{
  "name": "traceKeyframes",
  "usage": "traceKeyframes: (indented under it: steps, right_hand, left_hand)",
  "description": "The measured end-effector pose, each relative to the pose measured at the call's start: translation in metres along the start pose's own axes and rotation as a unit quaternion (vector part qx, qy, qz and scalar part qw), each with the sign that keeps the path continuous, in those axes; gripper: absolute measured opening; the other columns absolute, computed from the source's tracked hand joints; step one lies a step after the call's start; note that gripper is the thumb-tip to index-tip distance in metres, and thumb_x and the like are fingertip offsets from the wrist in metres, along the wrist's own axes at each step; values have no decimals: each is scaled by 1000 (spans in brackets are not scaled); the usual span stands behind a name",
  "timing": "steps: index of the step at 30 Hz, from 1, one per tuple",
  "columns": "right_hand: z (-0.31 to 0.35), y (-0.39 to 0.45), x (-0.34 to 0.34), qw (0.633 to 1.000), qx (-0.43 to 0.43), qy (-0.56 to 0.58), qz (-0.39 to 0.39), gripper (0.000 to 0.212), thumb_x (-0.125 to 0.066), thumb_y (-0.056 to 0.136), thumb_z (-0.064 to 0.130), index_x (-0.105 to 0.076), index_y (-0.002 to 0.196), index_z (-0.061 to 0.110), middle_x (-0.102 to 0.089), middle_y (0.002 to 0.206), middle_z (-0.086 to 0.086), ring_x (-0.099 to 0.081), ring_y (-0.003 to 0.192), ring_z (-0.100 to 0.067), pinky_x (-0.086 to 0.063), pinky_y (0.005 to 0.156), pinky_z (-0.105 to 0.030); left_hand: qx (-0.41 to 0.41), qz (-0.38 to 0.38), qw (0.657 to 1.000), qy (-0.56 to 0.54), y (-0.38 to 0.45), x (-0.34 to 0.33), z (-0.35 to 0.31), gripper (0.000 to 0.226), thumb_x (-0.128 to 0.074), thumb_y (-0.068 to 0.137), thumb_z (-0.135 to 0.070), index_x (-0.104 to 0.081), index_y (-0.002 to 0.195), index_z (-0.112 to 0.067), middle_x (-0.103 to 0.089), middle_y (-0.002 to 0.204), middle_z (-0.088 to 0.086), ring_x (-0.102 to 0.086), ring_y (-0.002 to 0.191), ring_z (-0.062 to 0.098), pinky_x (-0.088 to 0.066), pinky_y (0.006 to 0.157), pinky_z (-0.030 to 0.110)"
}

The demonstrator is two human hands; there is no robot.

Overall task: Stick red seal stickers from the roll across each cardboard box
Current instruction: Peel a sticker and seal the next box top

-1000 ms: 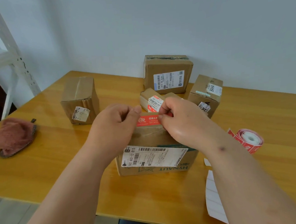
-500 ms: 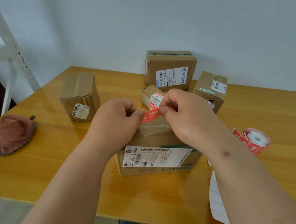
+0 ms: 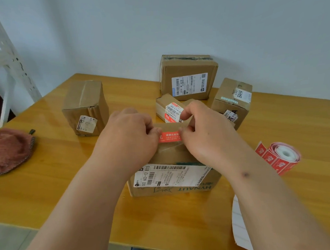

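Two hands meet over the near cardboard box [image 3: 175,174]: the left hand [image 3: 130,138] and right hand [image 3: 203,134] each pinch one end of the red seal sticker [image 3: 169,137], its long axis running left to right between their fingers, low over the box top. Right of that box, the sticker roll [image 3: 282,156] lies on the counter [image 3: 48,186], nearer the right hand.

Near box [image 3: 175,178] at table [image 3: 48,190] centre; four boxes between 10 and 2 o'clock; sticker roll [image 3: 284,156] at 3; cloth [image 3: 9,148] at 9.

red seal sticker [image 3: 169,137] atop cardboard box [image 3: 175,180]
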State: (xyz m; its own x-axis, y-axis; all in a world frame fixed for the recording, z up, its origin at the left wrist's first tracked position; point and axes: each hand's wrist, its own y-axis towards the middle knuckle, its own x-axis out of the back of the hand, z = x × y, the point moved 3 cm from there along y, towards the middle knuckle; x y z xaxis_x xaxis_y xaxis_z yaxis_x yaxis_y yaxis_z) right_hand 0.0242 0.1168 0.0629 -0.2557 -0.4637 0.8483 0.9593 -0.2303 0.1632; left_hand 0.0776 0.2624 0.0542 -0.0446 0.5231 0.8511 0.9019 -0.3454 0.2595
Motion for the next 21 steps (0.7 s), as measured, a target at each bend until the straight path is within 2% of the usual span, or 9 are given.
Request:
traceKeyframes:
  steps: [5, 12, 21]
  right_hand:
    - [3, -1, -4, 999, 26, -39, -5, 16, -55, 93, 27, -41, 96, 34, -48, 80, 17, -47, 72, 0, -36, 57, -14]
    - [6, -3, -5, 997, 51, -56, 1, 10, -52, 94, 27, -45, 100, 30, -54, 91, 8, -53, 81, -9, -44, 66, -24]
    - [6, -3, -9, 994, 66, -83, -8, 12, -52, 93, 25, -46, 104, 27, -53, 93, 8, -52, 83, -11, -44, 68, -25]
  left_hand:
    - [-3, -16, 1000, 15, 0, -2, -1, 28, -57, 90, -43, -50, 67, -29, -45, 82, -11, -41, 95, 15, -30, 76, 26]
    - [-12, -36, 999, 19, -2, -6, 0, 29, -61, 85, -47, -49, 66, -29, -44, 81, -14, -39, 94, 14, -30, 76, 26]
    - [-14, -51, 998, 22, -4, -8, 0, 28, -62, 84, -47, -51, 66, -27, -42, 81, -14, -38, 94, 14, -31, 73, 26]
